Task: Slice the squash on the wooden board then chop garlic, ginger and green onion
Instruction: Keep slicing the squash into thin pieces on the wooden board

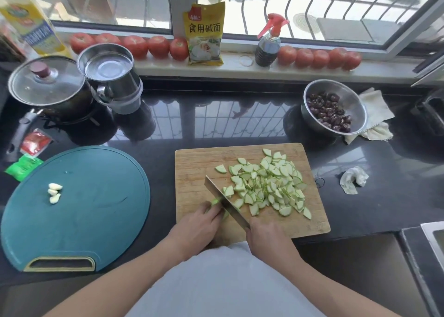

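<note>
A wooden board point(192, 172) lies on the dark counter with a heap of pale green squash slices point(269, 184) on its right half. My left hand point(197, 228) holds down a small remaining squash piece point(215, 201) at the board's near left, fingers curled over it. My right hand point(269, 241) grips the handle of a knife point(223, 200), whose blade runs diagonally up-left against the squash piece. Three peeled garlic cloves point(54, 193) lie on a round teal cutting board point(96, 208) to the left. I see no ginger and no green onion.
A lidded pot point(45, 83) and a steel cup point(108, 76) stand at back left. A steel bowl of dark dried fruit point(334, 110) sits on a cloth at back right. Tomatoes point(134, 45), a yellow packet point(205, 33) and a spray bottle point(268, 45) line the sill. A crumpled paper point(353, 178) lies right of the board.
</note>
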`<state>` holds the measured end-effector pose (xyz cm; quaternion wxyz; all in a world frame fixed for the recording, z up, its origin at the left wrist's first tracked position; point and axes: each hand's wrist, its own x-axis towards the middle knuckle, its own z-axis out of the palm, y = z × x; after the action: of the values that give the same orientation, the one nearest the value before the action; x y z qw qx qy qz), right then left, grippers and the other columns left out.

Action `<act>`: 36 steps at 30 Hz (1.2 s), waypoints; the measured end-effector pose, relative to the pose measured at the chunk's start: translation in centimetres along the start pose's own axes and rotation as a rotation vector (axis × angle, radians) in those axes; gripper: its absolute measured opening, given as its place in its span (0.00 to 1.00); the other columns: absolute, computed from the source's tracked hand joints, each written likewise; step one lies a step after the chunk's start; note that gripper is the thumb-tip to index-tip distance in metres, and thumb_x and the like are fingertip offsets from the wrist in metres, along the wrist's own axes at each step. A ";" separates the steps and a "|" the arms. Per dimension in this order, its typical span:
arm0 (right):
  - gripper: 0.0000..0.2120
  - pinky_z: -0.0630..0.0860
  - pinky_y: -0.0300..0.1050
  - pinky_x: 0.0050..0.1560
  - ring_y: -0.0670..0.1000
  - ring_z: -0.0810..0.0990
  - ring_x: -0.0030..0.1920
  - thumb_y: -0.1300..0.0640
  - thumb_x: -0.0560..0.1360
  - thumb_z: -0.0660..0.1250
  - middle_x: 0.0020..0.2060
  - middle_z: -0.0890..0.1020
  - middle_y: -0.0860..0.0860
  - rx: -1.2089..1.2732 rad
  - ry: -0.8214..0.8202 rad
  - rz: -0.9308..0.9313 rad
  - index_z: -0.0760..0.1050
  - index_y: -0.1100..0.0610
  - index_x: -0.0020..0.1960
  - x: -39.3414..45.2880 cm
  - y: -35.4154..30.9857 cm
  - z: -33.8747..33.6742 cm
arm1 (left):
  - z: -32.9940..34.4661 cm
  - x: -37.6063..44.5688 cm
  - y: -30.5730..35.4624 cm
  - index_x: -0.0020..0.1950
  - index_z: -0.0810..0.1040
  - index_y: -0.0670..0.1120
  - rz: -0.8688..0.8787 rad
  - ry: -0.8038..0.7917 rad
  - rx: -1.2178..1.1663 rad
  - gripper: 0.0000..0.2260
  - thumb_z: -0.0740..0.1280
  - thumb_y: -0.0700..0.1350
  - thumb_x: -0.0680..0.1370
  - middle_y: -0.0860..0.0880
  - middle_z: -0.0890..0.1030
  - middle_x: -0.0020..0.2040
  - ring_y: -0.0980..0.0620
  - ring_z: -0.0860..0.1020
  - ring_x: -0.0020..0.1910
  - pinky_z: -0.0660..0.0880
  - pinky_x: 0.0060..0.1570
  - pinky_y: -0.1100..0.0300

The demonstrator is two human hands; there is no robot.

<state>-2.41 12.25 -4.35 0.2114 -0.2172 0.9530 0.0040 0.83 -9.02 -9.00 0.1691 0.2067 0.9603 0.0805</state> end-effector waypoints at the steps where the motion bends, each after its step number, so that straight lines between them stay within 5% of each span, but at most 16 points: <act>1: 0.08 0.57 0.48 0.28 0.54 0.65 0.28 0.58 0.79 0.56 0.27 0.62 0.47 -0.016 -0.010 -0.001 0.61 0.52 0.41 0.1 0.0 0.1 | 0.0 0.1 0.0 0.81 0.55 0.41 0.003 0.008 -0.001 0.33 0.64 0.41 0.79 0.45 0.59 0.79 0.43 0.67 0.70 0.80 0.52 0.50; 4: 0.08 0.52 0.46 0.25 0.54 0.67 0.27 0.61 0.77 0.57 0.26 0.64 0.47 -0.048 -0.036 -0.001 0.61 0.53 0.41 0.7 -0.4 0.4 | 0.2 0.0 0.0 0.81 0.58 0.42 0.004 0.026 -0.001 0.32 0.65 0.43 0.79 0.45 0.61 0.79 0.44 0.71 0.67 0.81 0.50 0.51; 9: 0.04 0.65 0.46 0.31 0.58 0.81 0.38 0.59 0.78 0.60 0.37 0.80 0.53 0.064 -0.015 0.050 0.67 0.53 0.45 3.2 -1.6 0.7 | 0.2 -0.2 0.0 0.75 0.70 0.43 0.053 0.084 0.091 0.25 0.59 0.41 0.77 0.44 0.74 0.68 0.45 0.76 0.55 0.81 0.42 0.56; 13: 0.08 0.67 0.47 0.30 0.57 0.77 0.34 0.52 0.80 0.60 0.32 0.76 0.51 0.197 0.059 0.050 0.69 0.53 0.45 2.3 -1.2 -0.2 | 0.2 -0.4 -0.2 0.72 0.71 0.41 0.037 0.078 0.105 0.23 0.55 0.42 0.78 0.44 0.73 0.67 0.45 0.76 0.56 0.81 0.44 0.54; 17: 0.07 0.69 0.50 0.33 0.58 0.75 0.35 0.51 0.81 0.58 0.31 0.74 0.52 0.165 0.021 0.000 0.67 0.52 0.46 0.6 -0.5 -1.0 | -0.5 -0.5 0.0 0.67 0.77 0.41 0.040 0.091 0.059 0.24 0.73 0.42 0.71 0.45 0.78 0.64 0.45 0.80 0.55 0.82 0.37 0.55; 20: 0.09 0.67 0.50 0.34 0.56 0.73 0.35 0.53 0.82 0.56 0.30 0.67 0.48 0.114 -0.015 -0.009 0.64 0.53 0.43 0.0 -0.2 -0.9 | -0.6 -0.5 0.0 0.70 0.75 0.40 0.024 0.083 0.037 0.26 0.73 0.41 0.72 0.44 0.76 0.67 0.43 0.79 0.58 0.83 0.41 0.53; 22: 0.09 0.64 0.49 0.33 0.55 0.71 0.33 0.54 0.82 0.55 0.29 0.64 0.47 0.088 -0.013 -0.020 0.64 0.53 0.42 -0.2 -0.2 -0.9 | -0.5 -0.5 0.0 0.72 0.73 0.40 0.015 0.085 0.042 0.26 0.70 0.41 0.74 0.43 0.74 0.70 0.43 0.77 0.61 0.83 0.44 0.52; 26: 0.10 0.53 0.46 0.25 0.53 0.65 0.26 0.59 0.79 0.59 0.25 0.60 0.46 -0.008 0.005 -0.041 0.63 0.53 0.40 0.1 -0.2 -0.5 | -0.6 -0.4 0.1 0.67 0.79 0.43 0.045 0.097 0.076 0.25 0.74 0.43 0.70 0.46 0.79 0.65 0.47 0.81 0.54 0.81 0.34 0.58; 29: 0.09 0.51 0.46 0.24 0.54 0.66 0.26 0.60 0.77 0.59 0.26 0.65 0.47 -0.049 -0.028 0.000 0.61 0.53 0.40 0.8 -0.8 0.1 | -0.6 -0.5 0.0 0.66 0.80 0.45 0.040 0.099 0.076 0.26 0.76 0.46 0.69 0.48 0.80 0.65 0.49 0.81 0.49 0.79 0.31 0.60; 32: 0.07 0.60 0.43 0.27 0.56 0.79 0.32 0.62 0.76 0.62 0.32 0.78 0.52 -0.026 -0.018 0.003 0.66 0.54 0.41 2.5 -1.7 0.6 | -0.3 -0.4 0.0 0.71 0.74 0.45 0.034 0.092 0.085 0.23 0.68 0.45 0.76 0.46 0.76 0.67 0.47 0.78 0.53 0.81 0.38 0.58; 36: 0.11 0.64 0.46 0.29 0.56 0.77 0.32 0.52 0.81 0.59 0.32 0.77 0.52 0.143 0.060 0.036 0.65 0.54 0.41 3.6 -1.7 0.3 | -0.5 -0.6 0.0 0.70 0.75 0.43 0.071 0.106 0.134 0.20 0.64 0.45 0.78 0.45 0.77 0.63 0.47 0.78 0.52 0.80 0.41 0.57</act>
<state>-4.48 9.24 -5.96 0.1976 -0.1841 0.9605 -0.0669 1.14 -9.31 -8.34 0.1009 0.2470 0.9632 0.0327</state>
